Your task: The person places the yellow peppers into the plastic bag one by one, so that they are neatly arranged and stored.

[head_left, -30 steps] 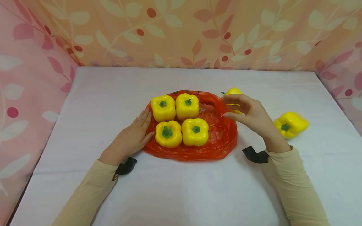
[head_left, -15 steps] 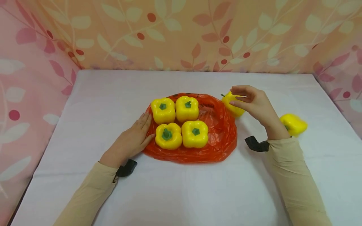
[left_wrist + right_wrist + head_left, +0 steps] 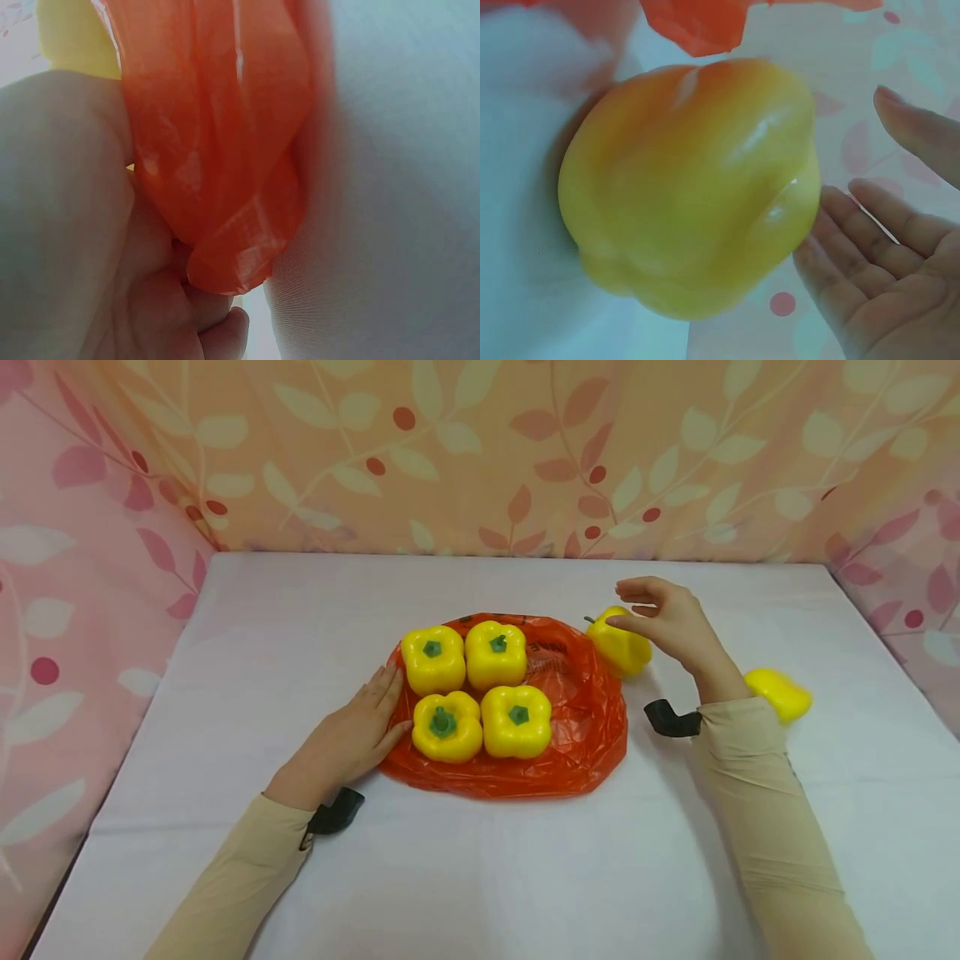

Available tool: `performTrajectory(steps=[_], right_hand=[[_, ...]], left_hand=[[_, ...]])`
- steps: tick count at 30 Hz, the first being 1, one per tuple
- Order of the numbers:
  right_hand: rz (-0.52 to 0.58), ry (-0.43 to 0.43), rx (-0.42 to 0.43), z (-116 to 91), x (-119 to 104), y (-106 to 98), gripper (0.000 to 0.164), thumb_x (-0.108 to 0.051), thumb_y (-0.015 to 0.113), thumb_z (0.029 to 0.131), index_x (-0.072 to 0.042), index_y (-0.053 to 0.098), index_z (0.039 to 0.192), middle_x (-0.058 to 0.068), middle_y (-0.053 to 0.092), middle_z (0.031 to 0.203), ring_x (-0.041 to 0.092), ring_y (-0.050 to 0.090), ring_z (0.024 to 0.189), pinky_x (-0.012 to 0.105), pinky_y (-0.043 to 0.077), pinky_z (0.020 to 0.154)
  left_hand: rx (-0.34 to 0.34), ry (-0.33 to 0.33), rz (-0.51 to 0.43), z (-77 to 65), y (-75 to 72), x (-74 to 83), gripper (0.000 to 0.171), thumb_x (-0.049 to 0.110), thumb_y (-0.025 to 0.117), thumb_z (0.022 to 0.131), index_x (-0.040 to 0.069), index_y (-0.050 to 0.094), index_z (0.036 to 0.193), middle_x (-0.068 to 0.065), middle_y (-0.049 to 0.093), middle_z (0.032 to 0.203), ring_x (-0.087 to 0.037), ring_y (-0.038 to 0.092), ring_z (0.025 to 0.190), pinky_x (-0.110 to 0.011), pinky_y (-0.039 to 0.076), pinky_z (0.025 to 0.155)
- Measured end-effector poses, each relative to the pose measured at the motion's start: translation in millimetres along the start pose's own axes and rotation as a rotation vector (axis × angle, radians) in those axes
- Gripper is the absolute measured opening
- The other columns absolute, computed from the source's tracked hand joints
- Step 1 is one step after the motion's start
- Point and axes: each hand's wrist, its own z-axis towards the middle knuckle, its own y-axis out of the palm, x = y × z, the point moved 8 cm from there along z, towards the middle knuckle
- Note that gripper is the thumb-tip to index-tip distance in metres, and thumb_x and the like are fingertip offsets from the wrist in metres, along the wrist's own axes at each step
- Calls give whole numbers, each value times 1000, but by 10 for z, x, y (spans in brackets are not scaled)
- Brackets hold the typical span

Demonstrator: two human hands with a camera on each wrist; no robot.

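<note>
Several yellow bell peppers (image 3: 517, 722) stand stem-up in two rows on a red plastic bag (image 3: 581, 752). My left hand (image 3: 341, 739) rests against the bag's left edge with its fingers straight, and in the left wrist view the crumpled plastic hides part of them. Another yellow bell pepper (image 3: 622, 647) leans tilted at the bag's right edge, its stem pointing left. My right hand (image 3: 671, 618) hovers just beside and above that pepper, fingers spread and nothing held. In the right wrist view the pepper (image 3: 697, 195) fills the middle, near the fingertips; whether they touch is unclear.
One more yellow bell pepper (image 3: 780, 693) lies on the white tabletop (image 3: 480, 877) to the right, partly hidden behind the right wrist. A leaf-patterned curtain (image 3: 480, 452) borders the table's back and sides. Black mounts (image 3: 672, 720) sit at both wrists.
My right hand has drawn back up and to the right from the tilted pepper, which now shows more fully. My left hand stays at the bag; the whole scene shifts slightly downward.
</note>
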Motion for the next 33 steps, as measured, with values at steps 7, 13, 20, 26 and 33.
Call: performTrajectory(steps=[7, 13, 20, 26, 33], right_hand=[[-53, 74, -91, 81, 98, 89, 65, -27, 72, 84, 2, 44, 136, 22, 44, 138, 37, 41, 127, 50, 37, 103], [-122, 129, -146, 90, 165, 156, 75, -33, 73, 83, 2, 39, 140, 22, 39, 142, 43, 39, 126, 52, 38, 101], [-179, 120, -156, 110, 175, 204, 76, -35, 73, 82, 2, 40, 139, 22, 40, 141, 41, 39, 125, 53, 38, 101], [-226, 119, -170, 131, 173, 234, 73, -31, 71, 83, 3, 39, 139, 24, 41, 139, 38, 43, 117, 52, 38, 101], [-254, 138, -170, 115, 192, 230, 71, -33, 71, 84, 1, 41, 139, 24, 43, 135, 37, 44, 112, 52, 41, 99]], left_hand=[[-1, -7, -5, 2, 2, -7, 72, 34, 46, 99, -6, 12, 148, -20, 9, 155, -34, 12, 142, -47, 21, 111], [0, -5, -3, 5, 11, -10, 72, 34, 47, 98, -6, 14, 148, -20, 11, 155, -34, 13, 142, -47, 22, 111], [2, -5, 0, 5, 14, -17, 72, 34, 47, 98, -6, 13, 148, -20, 11, 155, -34, 13, 142, -47, 22, 111], [-4, -11, -1, 0, 17, -15, 72, 35, 46, 98, -5, 12, 148, -19, 10, 155, -33, 12, 142, -47, 22, 111], [-4, -9, 1, 1, 15, -10, 72, 35, 47, 98, -5, 12, 148, -19, 9, 156, -33, 12, 142, -47, 22, 111]])
